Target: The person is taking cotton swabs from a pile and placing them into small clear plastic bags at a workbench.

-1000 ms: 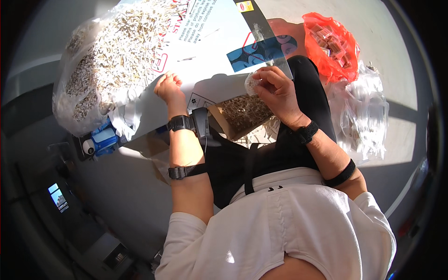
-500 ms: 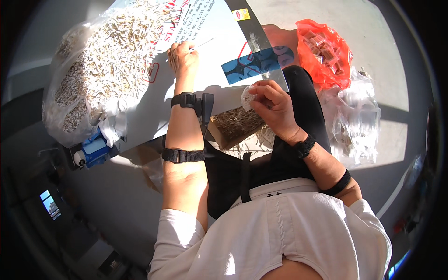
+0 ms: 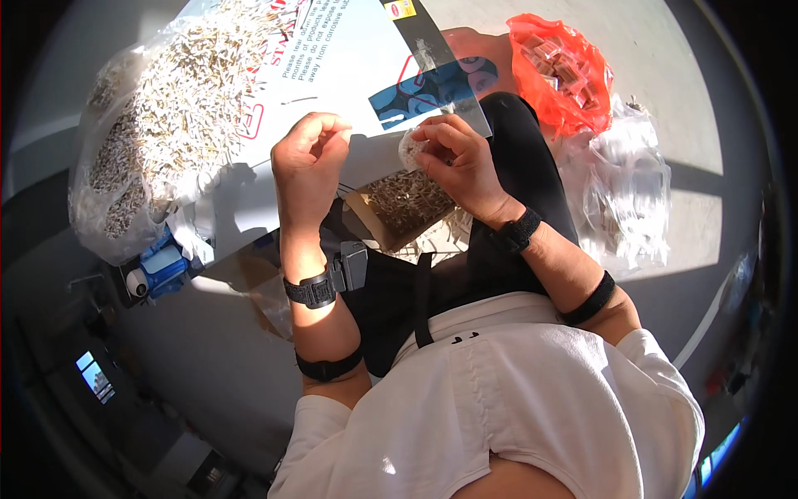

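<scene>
My right hand pinches a small white round piece with a pale, bumpy surface, over the near edge of the sheet-covered table. To its left, my left hand is raised above the same edge. Its thumb and forefinger are pressed together, and anything between them is too small to make out. Below and between the hands stands an open cardboard box full of small brown pieces. A big heap of thin whitish and tan bits spreads over the table's left side, partly in a clear plastic bag.
A red plastic bag of small wrapped packets sits on the right, with clear plastic bags beside it. A blue-and-white container is at the table's left corner. One thin dark sliver lies on the sheet.
My left hand has come back from the table surface toward me and now pinches near the right hand. The right hand still holds the white round piece. The view has shifted slightly.
</scene>
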The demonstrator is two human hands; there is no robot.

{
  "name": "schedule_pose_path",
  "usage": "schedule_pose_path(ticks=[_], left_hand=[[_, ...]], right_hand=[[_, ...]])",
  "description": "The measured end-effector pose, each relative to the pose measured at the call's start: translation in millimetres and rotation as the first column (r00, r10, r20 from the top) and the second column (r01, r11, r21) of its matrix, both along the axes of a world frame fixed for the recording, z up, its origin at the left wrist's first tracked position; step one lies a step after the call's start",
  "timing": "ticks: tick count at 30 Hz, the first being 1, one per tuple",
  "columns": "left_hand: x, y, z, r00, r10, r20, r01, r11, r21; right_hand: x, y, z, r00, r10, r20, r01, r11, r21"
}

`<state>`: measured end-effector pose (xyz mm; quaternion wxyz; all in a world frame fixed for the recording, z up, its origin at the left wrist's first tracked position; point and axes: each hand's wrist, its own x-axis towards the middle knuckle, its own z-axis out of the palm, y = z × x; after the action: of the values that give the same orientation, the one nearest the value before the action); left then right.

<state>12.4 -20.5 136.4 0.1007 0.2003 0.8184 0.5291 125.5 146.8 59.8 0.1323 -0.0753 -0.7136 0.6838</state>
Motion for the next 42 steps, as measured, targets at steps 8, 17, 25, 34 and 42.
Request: schedule_pose_path(ticks=[8, 17, 25, 34, 42], left_hand=[[38, 18, 21, 0.936, -0.227, -0.271, 0.135, 0.937, -0.321], [40, 34, 16, 0.824, -0.391, -0.411, 0.161, 0.856, -0.491], [42, 39, -8, 0.957, -0.247, -0.154, 0.196, 0.938, -0.284], [34, 26, -35, 0.964, -0.036, 0.264, 0.012, 0.996, 0.091], [43, 35, -29, 0.947, 0.028, 0.321, -0.083, 0.984, 0.159]], right_hand=[[-1, -4, -3, 0.999, -0.031, -0.024, 0.03, 1.0, -0.007], [0, -4, -2, 0.998, -0.054, -0.026, 0.053, 0.998, -0.017], [0, -1, -3, 0.997, -0.051, -0.057, 0.051, 0.999, -0.002], [0, -2, 0, 1.0, 0.002, 0.001, -0.002, 0.999, 0.032], [1, 0, -1, 1.0, -0.008, 0.004, 0.008, 0.999, 0.042]])
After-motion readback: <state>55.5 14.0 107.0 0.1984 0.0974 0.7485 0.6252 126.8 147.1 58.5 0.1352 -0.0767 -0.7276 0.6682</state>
